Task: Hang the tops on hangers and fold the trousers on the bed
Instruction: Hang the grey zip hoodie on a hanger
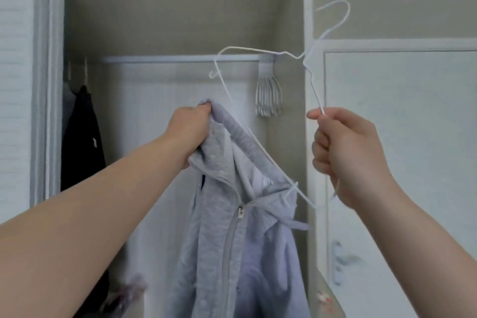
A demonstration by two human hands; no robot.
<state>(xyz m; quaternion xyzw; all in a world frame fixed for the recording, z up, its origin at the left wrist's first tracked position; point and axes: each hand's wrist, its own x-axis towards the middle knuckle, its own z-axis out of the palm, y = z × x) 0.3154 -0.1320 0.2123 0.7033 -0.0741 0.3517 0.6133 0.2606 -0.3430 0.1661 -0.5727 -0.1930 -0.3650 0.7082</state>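
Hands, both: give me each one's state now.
Left hand: closed, gripping the grey hoodie.
Right hand: closed, holding the white wire hanger.

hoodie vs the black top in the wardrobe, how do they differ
The hoodie is light grey; the black top is dark. The hoodie is gripped by the left hand, not yet hung; the black top hangs at the rail. Both are garments hanging down.

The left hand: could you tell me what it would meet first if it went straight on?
Probably the white wire hanger, just beyond the grey hoodie the left hand grips, though depth is unclear.
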